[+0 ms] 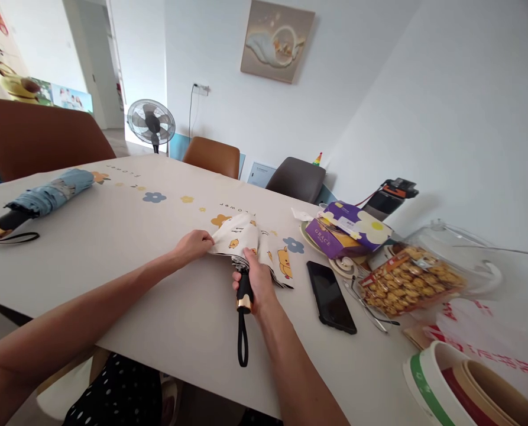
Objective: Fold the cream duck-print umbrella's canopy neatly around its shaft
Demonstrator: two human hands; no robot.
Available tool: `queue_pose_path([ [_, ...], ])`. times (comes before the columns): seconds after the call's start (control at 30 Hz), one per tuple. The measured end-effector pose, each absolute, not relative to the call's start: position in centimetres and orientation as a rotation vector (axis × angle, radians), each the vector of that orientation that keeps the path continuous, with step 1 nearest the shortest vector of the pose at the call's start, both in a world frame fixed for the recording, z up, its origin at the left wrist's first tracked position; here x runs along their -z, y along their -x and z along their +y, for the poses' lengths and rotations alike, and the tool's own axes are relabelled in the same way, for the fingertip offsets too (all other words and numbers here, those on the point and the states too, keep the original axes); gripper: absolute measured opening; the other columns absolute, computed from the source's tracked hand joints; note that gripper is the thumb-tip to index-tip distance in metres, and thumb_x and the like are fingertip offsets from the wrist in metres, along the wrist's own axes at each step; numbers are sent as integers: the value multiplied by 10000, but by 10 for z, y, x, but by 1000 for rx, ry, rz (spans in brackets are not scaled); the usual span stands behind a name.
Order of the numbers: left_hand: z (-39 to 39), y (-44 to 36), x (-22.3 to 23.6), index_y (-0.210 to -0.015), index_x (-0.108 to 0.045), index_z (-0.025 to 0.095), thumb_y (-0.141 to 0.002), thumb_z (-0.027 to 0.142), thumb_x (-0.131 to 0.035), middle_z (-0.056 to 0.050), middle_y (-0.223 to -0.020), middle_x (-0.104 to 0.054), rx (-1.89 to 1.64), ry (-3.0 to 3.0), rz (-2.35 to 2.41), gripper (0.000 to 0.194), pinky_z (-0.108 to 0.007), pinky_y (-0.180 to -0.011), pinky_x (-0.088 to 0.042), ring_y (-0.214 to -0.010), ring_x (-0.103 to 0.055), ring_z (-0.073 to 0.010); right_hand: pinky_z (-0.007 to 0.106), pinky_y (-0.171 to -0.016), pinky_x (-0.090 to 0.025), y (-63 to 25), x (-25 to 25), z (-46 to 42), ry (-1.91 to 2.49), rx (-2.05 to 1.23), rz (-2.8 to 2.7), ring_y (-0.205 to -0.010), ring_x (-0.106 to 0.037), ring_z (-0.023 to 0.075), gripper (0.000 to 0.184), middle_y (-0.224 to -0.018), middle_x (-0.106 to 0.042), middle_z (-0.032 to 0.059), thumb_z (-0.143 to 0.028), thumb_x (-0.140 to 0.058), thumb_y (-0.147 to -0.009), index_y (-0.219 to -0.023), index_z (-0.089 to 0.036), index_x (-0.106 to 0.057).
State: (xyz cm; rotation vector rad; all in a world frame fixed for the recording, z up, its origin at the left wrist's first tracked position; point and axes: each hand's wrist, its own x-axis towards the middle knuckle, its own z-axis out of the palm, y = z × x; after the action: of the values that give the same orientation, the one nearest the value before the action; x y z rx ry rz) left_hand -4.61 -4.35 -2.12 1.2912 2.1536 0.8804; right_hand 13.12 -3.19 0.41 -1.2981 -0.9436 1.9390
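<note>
A white folding umbrella (pixel 238 232) with yellow chick prints lies on the table in front of me, its canopy collapsed but loose. My right hand (pixel 257 277) is wrapped round its black handle, with the thumb up on the canopy's lower edge. A gold band and a black wrist strap hang toward me from the handle's end. My left hand (pixel 196 244) pinches the left edge of the canopy fabric. At the far left of the table rests a blue folding umbrella (pixel 53 194), rolled up, with a black and gold handle.
Right of the umbrella lie a black phone (pixel 331 297) and eyeglasses (pixel 370 307). Behind them are a purple tissue pack (pixel 350 231), a bag of cookies (pixel 412 281), a clear pitcher (pixel 459 251) and a dark bottle (pixel 388 200). Rolls of tape (pixel 436 384) stand at the near right corner.
</note>
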Motion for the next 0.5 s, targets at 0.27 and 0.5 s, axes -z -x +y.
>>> queue_pose_path([
  [0.27, -45, 13, 12, -944, -590, 213, -789, 222, -408, -53, -1104, -567, -1443, -1775, 1912, 239, -293, -938, -363, -1086, -477, -179, 205, -245, -313, -127, -1, -38, 1309, -1884, -1106, -266, -401, 110, 310, -377, -454, -33, -469, -542, -763, -757, -175, -443],
  [0.5, -31, -32, -3, -1122, -473, 202, -727, 336, -557, -68, -1425, -286, -1401, -1246, 1646, 425, -306, -1077, -136, -1338, -164, -226, 236, -223, -318, -125, -3, -47, 1263, -1817, -1199, -233, -414, 135, 354, -376, -478, -5, -513, -450, -813, -769, -162, -483],
])
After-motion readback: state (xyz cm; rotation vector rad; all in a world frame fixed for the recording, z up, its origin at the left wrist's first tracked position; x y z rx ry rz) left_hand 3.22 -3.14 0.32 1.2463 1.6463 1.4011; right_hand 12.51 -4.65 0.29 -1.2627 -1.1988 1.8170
